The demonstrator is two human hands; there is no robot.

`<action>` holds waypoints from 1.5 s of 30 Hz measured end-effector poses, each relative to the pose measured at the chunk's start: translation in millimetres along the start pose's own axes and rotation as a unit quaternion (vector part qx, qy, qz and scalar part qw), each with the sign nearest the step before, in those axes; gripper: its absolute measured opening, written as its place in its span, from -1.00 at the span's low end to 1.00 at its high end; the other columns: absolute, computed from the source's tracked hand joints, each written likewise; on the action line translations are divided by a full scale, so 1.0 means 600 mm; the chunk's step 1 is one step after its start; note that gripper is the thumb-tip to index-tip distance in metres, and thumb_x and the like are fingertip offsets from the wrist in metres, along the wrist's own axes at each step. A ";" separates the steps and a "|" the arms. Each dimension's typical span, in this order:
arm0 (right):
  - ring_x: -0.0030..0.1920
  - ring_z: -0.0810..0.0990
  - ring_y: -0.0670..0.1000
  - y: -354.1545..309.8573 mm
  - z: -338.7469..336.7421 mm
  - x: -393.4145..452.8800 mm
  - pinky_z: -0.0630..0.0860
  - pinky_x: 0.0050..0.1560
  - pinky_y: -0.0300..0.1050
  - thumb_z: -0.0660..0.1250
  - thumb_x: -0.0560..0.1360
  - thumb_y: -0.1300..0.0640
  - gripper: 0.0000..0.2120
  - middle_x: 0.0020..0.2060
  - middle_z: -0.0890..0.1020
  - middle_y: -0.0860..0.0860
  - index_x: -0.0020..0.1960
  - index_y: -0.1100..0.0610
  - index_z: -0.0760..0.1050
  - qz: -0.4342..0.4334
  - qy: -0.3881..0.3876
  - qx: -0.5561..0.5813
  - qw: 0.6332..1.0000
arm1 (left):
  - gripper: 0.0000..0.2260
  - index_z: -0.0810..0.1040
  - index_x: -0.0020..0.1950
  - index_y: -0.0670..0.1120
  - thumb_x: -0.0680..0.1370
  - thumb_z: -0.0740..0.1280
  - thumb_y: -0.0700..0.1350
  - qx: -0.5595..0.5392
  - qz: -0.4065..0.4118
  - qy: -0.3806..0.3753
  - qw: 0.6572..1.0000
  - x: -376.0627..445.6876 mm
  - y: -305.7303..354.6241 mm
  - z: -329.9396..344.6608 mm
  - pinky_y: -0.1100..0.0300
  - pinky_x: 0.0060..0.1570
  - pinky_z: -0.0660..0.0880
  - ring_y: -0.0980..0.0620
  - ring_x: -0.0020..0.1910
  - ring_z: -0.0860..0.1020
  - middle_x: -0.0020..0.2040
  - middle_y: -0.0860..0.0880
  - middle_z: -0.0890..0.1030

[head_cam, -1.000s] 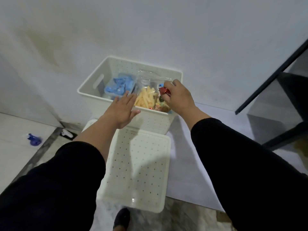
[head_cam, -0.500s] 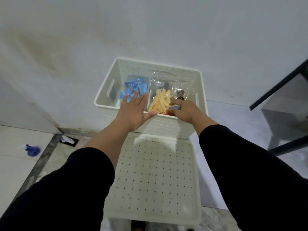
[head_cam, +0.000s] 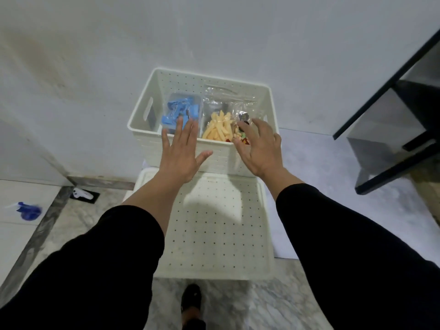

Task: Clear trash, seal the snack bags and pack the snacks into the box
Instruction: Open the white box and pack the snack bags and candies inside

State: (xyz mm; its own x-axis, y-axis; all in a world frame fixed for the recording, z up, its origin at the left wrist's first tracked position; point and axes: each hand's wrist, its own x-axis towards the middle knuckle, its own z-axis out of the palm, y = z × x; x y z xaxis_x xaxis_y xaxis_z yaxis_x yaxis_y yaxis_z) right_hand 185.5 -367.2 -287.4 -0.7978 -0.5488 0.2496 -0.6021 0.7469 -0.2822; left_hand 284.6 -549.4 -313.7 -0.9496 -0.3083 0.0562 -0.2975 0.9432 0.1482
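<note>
A white perforated box (head_cam: 152,96) stands on the floor against the wall. Inside it lie a clear tub of blue clips (head_cam: 182,109), a clear bag of yellow snack sticks (head_cam: 219,126) and a clear bag of mixed colourful snacks (head_cam: 242,115) at the right. My left hand (head_cam: 182,153) hovers flat with straight fingers over the box's near rim, below the blue clips. My right hand (head_cam: 259,146) is spread with relaxed fingers over the near right corner, its fingertips at the mixed snack bag. Neither hand holds anything.
The box's white perforated lid (head_cam: 214,234) lies flat on the floor in front of it. A black table frame (head_cam: 390,120) stands at the right. A blue spray bottle (head_cam: 28,210) and a small white object (head_cam: 82,194) lie at the left. A shoe (head_cam: 190,298) shows below.
My right hand has let go of the red-topped snack bag into the box and drawn back with fingers spread. My left hand stays flat at the near rim. The view has moved closer.
</note>
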 end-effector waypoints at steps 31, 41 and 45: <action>0.50 -0.19 0.24 0.024 0.145 -0.439 0.10 0.36 0.35 0.41 0.23 -0.40 -0.12 0.51 -0.12 0.07 0.44 -0.28 0.08 0.171 -0.221 0.031 0.960 | 0.18 -0.14 0.54 0.16 0.10 0.40 0.50 -0.121 -0.286 -0.197 0.930 -0.366 -0.072 0.154 -0.34 0.39 -0.16 -0.33 0.48 -0.31 0.52 -0.18 -0.35; 0.48 -0.08 0.20 0.002 0.139 -0.443 0.12 0.42 0.17 0.51 0.14 -0.35 -0.09 0.50 -0.02 0.03 0.40 -0.22 0.23 0.211 -0.185 0.047 0.959 | 0.42 -0.16 0.48 0.25 -0.30 0.28 0.61 -0.142 -0.286 -0.237 0.918 -0.355 -0.104 0.156 -0.33 0.36 -0.07 -0.29 0.51 -0.19 0.56 -0.14 -0.08; 0.49 -0.08 0.15 -0.017 0.124 -0.465 0.07 0.43 0.15 0.54 0.09 -0.33 -0.07 0.49 -0.03 0.00 0.39 -0.18 0.29 0.224 -0.174 0.070 0.956 | 0.29 -0.11 0.50 0.24 -0.10 0.46 0.47 -0.185 -0.306 -0.215 0.909 -0.392 -0.092 0.130 -0.30 0.37 0.03 -0.27 0.49 -0.15 0.52 -0.23 -0.08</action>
State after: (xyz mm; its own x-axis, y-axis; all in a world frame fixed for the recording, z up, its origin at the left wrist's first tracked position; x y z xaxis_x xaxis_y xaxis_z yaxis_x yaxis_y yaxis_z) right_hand 412.1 -249.9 -423.2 -0.9243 -0.2949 -0.2423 -0.1759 0.8926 -0.4150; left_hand 516.5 -519.3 -412.3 -0.5924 -0.6091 -0.5274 -0.8046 0.4806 0.3487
